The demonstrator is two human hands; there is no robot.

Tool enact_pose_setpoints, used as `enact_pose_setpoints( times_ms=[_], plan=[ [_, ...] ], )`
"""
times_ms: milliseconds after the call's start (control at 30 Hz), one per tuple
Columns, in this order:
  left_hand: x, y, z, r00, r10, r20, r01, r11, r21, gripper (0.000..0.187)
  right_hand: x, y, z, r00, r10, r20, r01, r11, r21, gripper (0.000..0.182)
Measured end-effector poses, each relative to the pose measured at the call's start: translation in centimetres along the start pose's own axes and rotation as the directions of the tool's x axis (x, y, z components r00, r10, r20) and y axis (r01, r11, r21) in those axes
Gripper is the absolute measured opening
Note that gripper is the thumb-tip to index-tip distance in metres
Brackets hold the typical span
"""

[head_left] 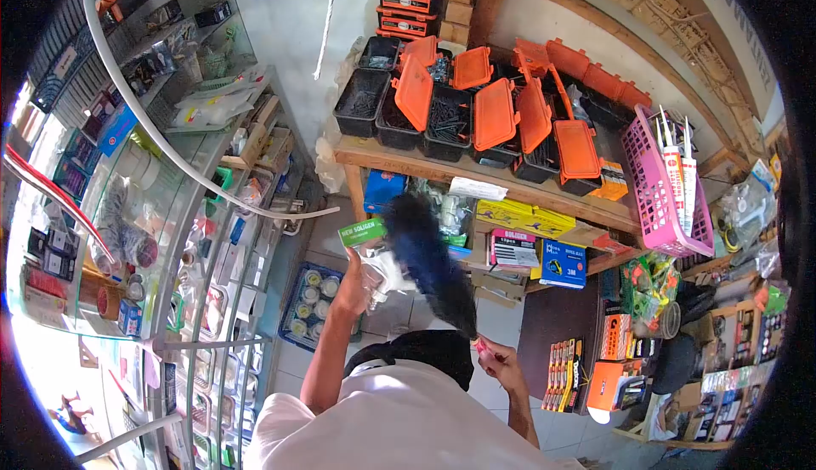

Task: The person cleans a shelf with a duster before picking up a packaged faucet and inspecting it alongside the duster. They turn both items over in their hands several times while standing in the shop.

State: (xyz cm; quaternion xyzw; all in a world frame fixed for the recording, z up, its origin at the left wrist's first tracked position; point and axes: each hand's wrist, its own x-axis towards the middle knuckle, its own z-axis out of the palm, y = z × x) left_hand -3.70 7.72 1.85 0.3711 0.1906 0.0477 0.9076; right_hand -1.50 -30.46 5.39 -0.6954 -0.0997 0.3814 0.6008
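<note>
My left hand [350,287] is closed on a clear plastic packet [384,273] with white pieces in it, topped by a green card label. In my right hand [501,363] is the pink handle of a black feather duster [429,253]. The duster slants up and to the left, its feathers in front of the lower shelf and beside the packet. Its dark feathers cover part of the shelf goods behind.
Black bins with orange lids [495,113] line the wooden shelf [408,160]. A pink basket [659,194] holds white tubes at the right. Glass shelving [161,215] stands at the left, near a blue crate [293,325] of round containers on the floor.
</note>
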Motion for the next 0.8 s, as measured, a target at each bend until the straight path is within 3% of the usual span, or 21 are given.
enact_pose_setpoints(
  times_ms=[33, 67, 100, 133, 200, 300, 333, 367, 400, 433, 533, 633, 700, 733, 767, 800],
  plan=[
    [0.4, -0.6, -1.8, 0.999, -0.027, 0.037, 0.025, 0.999, 0.044, 0.075, 0.2, -0.3, 0.0, 1.0, 0.02, 0.006, -0.021, 0.999, 0.035, 0.039],
    [2.0, -2.0, -4.1, 0.921, 0.047, 0.388, 0.022, 0.985, -0.17, 0.076, 0.4, -0.3, 0.1, 1.0, 0.02, 0.011, -0.021, 0.999, 0.035, 0.039],
    [0.8, -1.1, -1.2, 0.984, 0.086, 0.158, -0.064, 0.988, -0.139, 0.077, 0.5, -0.2, 0.1, 0.998, -0.019, 0.058, 0.019, 1.0, -0.011, 0.036],
    [-0.4, 0.0, 1.7, 0.989, 0.121, -0.081, -0.126, 0.989, -0.071, 0.079, 0.6, -0.2, 0.3, 0.993, -0.055, 0.106, 0.062, 0.997, -0.055, 0.034],
    [-0.6, 0.4, 1.7, 0.99, 0.132, 0.058, -0.124, 0.985, -0.123, 0.084, 1.5, -0.9, 1.0, 0.994, -0.082, 0.072, 0.088, 0.993, -0.073, 0.034],
    [0.1, -0.3, -0.1, 0.997, 0.039, -0.069, -0.036, 0.998, 0.049, 0.093, 1.6, -1.4, 1.1, 0.996, -0.057, 0.065, 0.06, 0.997, -0.055, 0.035],
    [2.2, -2.5, -4.8, 0.948, 0.035, 0.316, 0.027, 0.981, -0.19, 0.091, 1.7, -1.6, 1.0, 0.994, -0.018, 0.104, 0.02, 1.0, -0.022, 0.036],
    [1.1, -1.8, -3.3, 0.989, 0.069, 0.131, -0.06, 0.996, -0.07, 0.087, 1.9, -1.7, 1.0, 0.994, -0.017, 0.107, 0.019, 1.0, -0.022, 0.036],
    [0.7, -1.4, -2.0, 0.996, 0.077, 0.048, -0.075, 0.997, -0.035, 0.083, 1.9, -1.7, 1.0, 0.986, -0.092, 0.137, 0.103, 0.992, -0.077, 0.037],
    [0.5, -1.4, -1.6, 0.996, 0.085, 0.026, -0.084, 0.996, -0.027, 0.08, 2.0, -1.9, 0.9, 0.972, -0.165, 0.17, 0.188, 0.974, -0.13, 0.038],
    [-0.3, -0.5, -0.4, 0.997, 0.059, -0.043, -0.057, 0.997, 0.053, 0.077, 2.3, -2.2, 1.5, 0.994, -0.088, 0.064, 0.095, 0.988, -0.121, 0.039],
    [-1.4, 1.1, 1.7, 0.984, -0.017, -0.177, 0.048, 0.984, 0.173, 0.078, 2.1, -2.7, 1.4, 0.984, -0.065, 0.163, 0.083, 0.991, -0.104, 0.04],
    [-1.9, 2.0, 3.0, 0.973, -0.026, -0.231, 0.08, 0.971, 0.226, 0.079, 2.3, -2.3, 1.3, 0.986, -0.095, 0.138, 0.111, 0.987, -0.113, 0.041],
    [-1.3, 1.2, 1.9, 0.992, 0.055, -0.117, -0.028, 0.975, 0.219, 0.09, 2.3, -2.1, 1.2, 0.986, -0.126, 0.113, 0.14, 0.983, -0.122, 0.041],
    [-0.9, 1.1, 0.7, 0.951, -0.133, -0.28, 0.176, 0.975, 0.133, 0.1, 2.2, -2.3, 1.2, 0.996, -0.044, 0.071, 0.051, 0.995, -0.088, 0.042],
    [-0.7, 0.5, 0.0, 0.951, -0.136, -0.279, 0.179, 0.975, 0.134, 0.1, 2.0, -2.3, 1.3, 0.997, -0.043, 0.068, 0.049, 0.995, -0.086, 0.042]
  ],
)
